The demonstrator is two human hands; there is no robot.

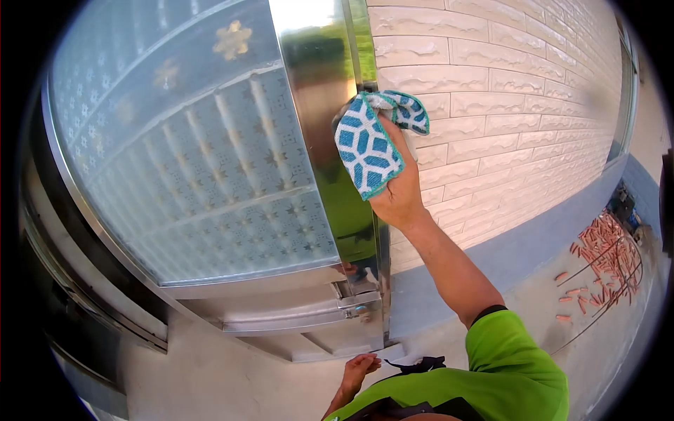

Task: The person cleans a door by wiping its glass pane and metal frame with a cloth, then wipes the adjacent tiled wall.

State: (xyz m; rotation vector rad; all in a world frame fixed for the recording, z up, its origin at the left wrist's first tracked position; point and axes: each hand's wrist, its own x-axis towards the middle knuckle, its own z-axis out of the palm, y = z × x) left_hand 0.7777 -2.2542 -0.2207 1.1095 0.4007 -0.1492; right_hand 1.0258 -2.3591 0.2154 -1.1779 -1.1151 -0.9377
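My right hand [399, 193] is raised and closed around a blue-and-white patterned cleaning cloth [366, 146] with a teal edge. The cloth is bunched at the top, and its flat part lies over the shiny metal door frame [319, 105], beside the brick wall. Low in front of my body, my left hand [359, 369] has its fingers curled together; whatever is in them, if anything, I cannot make out. A dark strap [418, 365] lies near it at my waist. Left of the frame is a frosted glass panel [210, 161] with star and flower patterns.
A metal latch [357, 298] sits low on the door. The pale brick wall [484, 105] runs off to the right above a grey base strip. Reddish-brown pieces [607, 252] lie heaped on the concrete floor [203, 372] at far right, with a thin bent rod [586, 330] beside them.
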